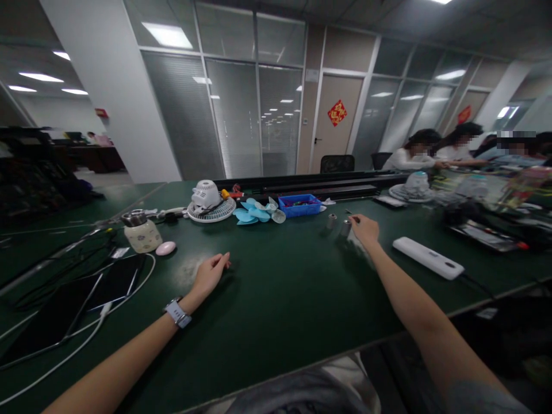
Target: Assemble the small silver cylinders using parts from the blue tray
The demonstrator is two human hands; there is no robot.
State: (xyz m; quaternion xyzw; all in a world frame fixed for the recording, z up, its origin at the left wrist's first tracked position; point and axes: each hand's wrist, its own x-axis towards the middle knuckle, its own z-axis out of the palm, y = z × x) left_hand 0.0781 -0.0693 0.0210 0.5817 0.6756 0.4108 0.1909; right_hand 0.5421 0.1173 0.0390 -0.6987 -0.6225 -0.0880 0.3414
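Note:
My right hand (365,230) reaches forward over the green table, thumb and fingers pinched at the upper edge of a small metal cylinder (345,227). A second small metal cylinder (332,221) stands upright just left of it. A tiny thin piece (348,211) shows by the fingertips, too small to name. My left hand (210,273), with a watch (177,313) on the wrist, rests on the table with its fingers curled together. Nothing shows in it.
Along the back are a white fan housing (207,198), light-blue fan blades (254,211) and a blue tray (301,206). A jar (141,231), pink oval item (166,248) and dark tablet (56,310) lie left. A power strip (428,258) lies right; people sit beyond.

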